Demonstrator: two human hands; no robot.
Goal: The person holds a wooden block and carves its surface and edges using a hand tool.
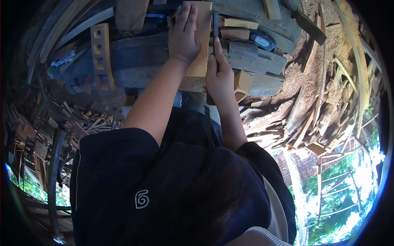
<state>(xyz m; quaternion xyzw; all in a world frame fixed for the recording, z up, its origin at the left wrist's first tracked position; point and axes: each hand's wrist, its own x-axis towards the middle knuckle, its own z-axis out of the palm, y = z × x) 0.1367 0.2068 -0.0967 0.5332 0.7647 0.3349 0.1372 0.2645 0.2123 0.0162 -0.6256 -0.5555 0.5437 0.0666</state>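
Note:
My left hand point(184, 35) lies flat on a light brown wooden board point(198, 61), its fingers stretched out toward the board's far end. Along the board's right edge runs a chisel point(215, 23) with a dark flat blade. My right hand point(220, 80) is closed round its handle, the index finger laid along the blade. The butt of the brown handle pokes out below that hand. Whether the blade touches the board's edge is hard to make out.
Beneath the board is a worn plank bench point(143, 51). A wooden piece with square holes point(98, 53) lies at left, a hollow wooden block point(243, 82) at right near my wrist. Small blocks point(238, 33) and a blue-labelled item point(262, 40) sit beyond. Shavings and offcuts point(301, 88) cover the right floor.

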